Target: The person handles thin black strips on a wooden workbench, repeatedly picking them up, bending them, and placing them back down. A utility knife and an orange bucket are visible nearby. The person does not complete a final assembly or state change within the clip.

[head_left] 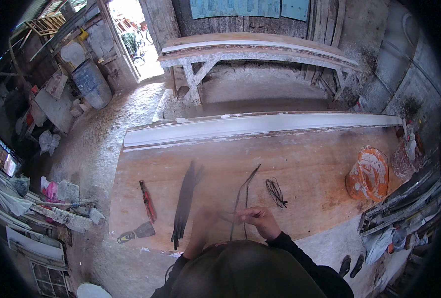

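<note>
Over the wooden work table, my right hand [261,220] pinches a thin black strip [239,194] between thumb and fingertips. The strip is folded, and its bend lies farther off on the table. My left hand [203,224] is close by on the left, smeared by motion, so its fingers cannot be made out. A bundle of flat black strips [182,206] lies left of it. Beyond my right hand rests a small coil of black cord [276,192]. At the left lie a narrow red-and-black hand tool [148,201] and a putty knife [137,232].
A long white moulded strip [260,125] runs along the table's far edge. An orange bucket [367,174], crusted with white, stands at the right. Behind is a white-spattered bench [260,55]. A blue drum [91,84] stands near the bright doorway; sandals [351,266] lie on the floor.
</note>
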Demonstrator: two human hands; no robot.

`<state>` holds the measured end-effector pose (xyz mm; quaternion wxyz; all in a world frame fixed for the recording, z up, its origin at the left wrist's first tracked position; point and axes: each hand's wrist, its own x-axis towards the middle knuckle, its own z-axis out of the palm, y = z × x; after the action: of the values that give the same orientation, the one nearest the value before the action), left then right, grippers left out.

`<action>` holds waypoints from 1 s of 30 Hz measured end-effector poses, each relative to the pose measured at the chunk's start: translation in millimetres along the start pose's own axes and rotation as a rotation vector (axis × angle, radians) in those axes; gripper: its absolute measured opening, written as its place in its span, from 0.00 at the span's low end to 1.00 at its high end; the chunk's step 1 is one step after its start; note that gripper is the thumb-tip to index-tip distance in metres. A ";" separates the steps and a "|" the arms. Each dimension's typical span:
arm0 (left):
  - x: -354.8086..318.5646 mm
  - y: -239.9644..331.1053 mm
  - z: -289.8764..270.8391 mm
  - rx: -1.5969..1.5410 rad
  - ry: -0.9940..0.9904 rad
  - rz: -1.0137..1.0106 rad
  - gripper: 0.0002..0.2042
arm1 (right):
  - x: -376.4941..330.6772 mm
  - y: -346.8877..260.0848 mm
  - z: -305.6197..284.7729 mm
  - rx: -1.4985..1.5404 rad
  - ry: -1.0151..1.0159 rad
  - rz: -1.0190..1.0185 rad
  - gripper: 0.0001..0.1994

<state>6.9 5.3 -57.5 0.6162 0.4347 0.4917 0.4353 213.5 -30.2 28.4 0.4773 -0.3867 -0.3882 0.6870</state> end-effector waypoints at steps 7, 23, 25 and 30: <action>-9.1 16.6 -2.7 0.124 -0.374 0.047 0.20 | 8.6 -0.7 -3.3 -0.855 0.331 -0.153 0.10; -3.3 17.3 -5.2 0.439 0.138 0.218 0.05 | -3.2 -6.9 -8.1 0.052 -0.251 0.220 0.03; -3.3 18.5 0.2 0.455 0.112 0.183 0.05 | -4.5 -7.6 -4.7 0.152 -0.293 0.254 0.04; -9.9 24.1 8.6 0.390 -0.009 0.137 0.05 | -4.0 -0.4 -11.7 0.176 -0.272 0.135 0.07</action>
<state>11.3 0.7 -30.8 0.4914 0.5804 0.5330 0.3708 225.2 -32.0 24.8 0.4052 -0.2722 -0.3604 0.7949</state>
